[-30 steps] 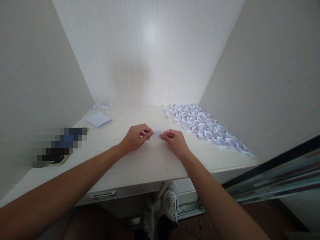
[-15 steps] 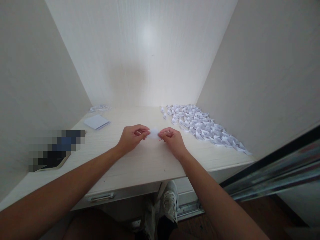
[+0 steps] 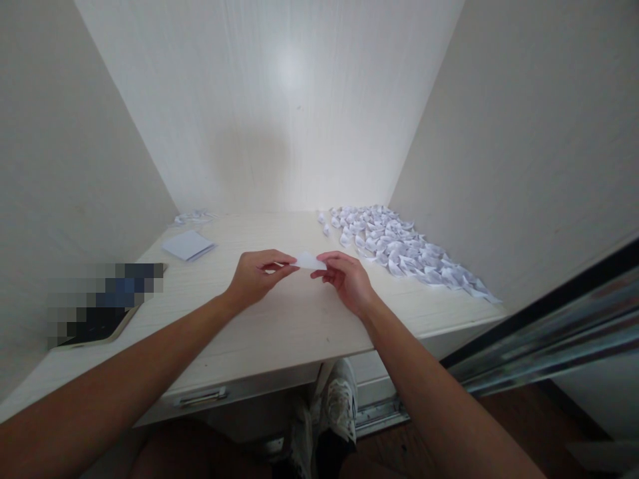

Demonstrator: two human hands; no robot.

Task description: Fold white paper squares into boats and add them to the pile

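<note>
While the left hand (image 3: 257, 276) pinches one end of a small white paper (image 3: 306, 261), the right hand (image 3: 348, 278) grasps the opposite end, so each grip is closed on it. It sits between the hands over the desk (image 3: 279, 332), with a pile of folded pieces (image 3: 399, 247) to the right and flat white sheets (image 3: 186, 244) to the left.

Head-worn view forward, down onto desk (image 3: 289, 326)

Looks like a desk nook, perhaps in a home: walled by pale panels (image 3: 349, 100) beyond and beside the hands (image 3: 249, 276), fitted beneath them with a desktop (image 3: 279, 332) and, lower, a drawer handle (image 3: 204, 397).
</note>
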